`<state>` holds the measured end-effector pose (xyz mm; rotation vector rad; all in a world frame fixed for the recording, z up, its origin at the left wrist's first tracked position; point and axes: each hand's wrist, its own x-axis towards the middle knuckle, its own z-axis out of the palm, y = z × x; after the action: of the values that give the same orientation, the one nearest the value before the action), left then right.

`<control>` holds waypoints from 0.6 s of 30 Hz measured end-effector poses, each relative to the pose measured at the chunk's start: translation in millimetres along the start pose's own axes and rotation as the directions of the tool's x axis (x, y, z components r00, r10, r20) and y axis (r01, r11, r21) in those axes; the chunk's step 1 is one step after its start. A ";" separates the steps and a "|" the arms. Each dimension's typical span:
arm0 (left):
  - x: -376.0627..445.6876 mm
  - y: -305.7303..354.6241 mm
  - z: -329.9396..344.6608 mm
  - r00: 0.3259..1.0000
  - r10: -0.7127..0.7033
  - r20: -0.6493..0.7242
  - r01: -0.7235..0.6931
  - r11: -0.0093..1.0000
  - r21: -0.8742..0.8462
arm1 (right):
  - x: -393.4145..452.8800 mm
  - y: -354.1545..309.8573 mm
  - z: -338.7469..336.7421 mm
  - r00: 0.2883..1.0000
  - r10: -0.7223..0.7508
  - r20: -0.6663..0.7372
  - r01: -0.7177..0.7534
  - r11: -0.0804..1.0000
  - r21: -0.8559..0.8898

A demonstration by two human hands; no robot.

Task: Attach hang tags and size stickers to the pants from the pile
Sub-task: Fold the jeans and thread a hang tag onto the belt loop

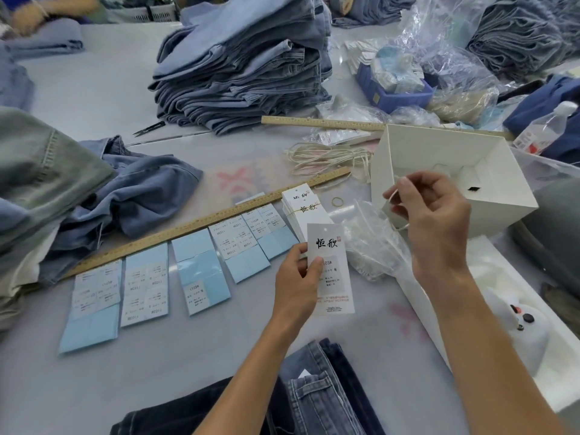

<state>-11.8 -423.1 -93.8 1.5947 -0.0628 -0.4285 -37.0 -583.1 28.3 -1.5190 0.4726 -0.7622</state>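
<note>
My left hand (298, 277) pinches a white hang tag (332, 277) with black characters and a size sticker on it, held upright above the table. My right hand (430, 215) pinches a thin white string (392, 197) in front of the open white box (408, 146). A banded stack of hang tags (301, 205) lies just beyond the held tag. Several light-blue sticker sheets (201, 271) lie in a row along a wooden ruler (194, 222). Dark denim pants (317, 397) lie at the near edge, under my forearms.
A tall pile of folded blue jeans (238, 67) stands at the back. Crumpled jeans (131, 189) lie at left. A coil of cream strings (326, 158), a second ruler (320, 122), thread snips (149, 127), a rubber band (337, 201) and plastic bags (373, 246) lie about.
</note>
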 end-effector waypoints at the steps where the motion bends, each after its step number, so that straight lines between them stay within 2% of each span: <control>1: -2.7 2.9 -2.7 1.000 -0.001 0.008 0.000 1.000 0.008 | -5.8 -2.5 5.4 0.998 0.054 0.020 -0.055 0.998 0.008; 3: -9.7 8.4 -9.5 1.000 0.001 0.028 -0.002 1.000 0.010 | -17.9 -9.6 12.5 0.991 0.108 0.078 -0.113 0.991 0.066; 6: -26.3 13.9 -29.7 0.999 0.018 0.028 -0.018 1.000 0.000 | -44.3 -19.7 21.4 0.973 0.105 0.205 -0.149 0.965 0.216; 8: -45.5 11.5 -51.1 0.999 0.041 0.029 -0.041 0.999 0.018 | -69.8 -15.9 30.6 0.940 0.170 0.295 -0.251 0.931 0.264; 13: -114.6 -14.4 -121.8 0.999 -0.031 0.037 0.027 0.993 0.115 | -149.6 18.4 58.7 0.773 0.437 0.460 -0.572 0.793 0.207; 15: -141.8 -30.5 -149.2 0.995 -0.094 0.016 0.092 0.988 0.123 | -182.9 32.0 67.4 0.707 0.515 0.485 -0.647 0.747 0.151; 18: -174.5 -48.0 -182.6 0.989 -0.148 0.003 0.148 0.989 0.017 | -228.9 42.4 76.8 0.653 0.578 0.489 -0.698 0.710 0.094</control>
<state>-127.5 -193.6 -98.3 1.6204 0.0496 -0.5481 -134.8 -373.3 -52.4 -1.0812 0.5049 0.0889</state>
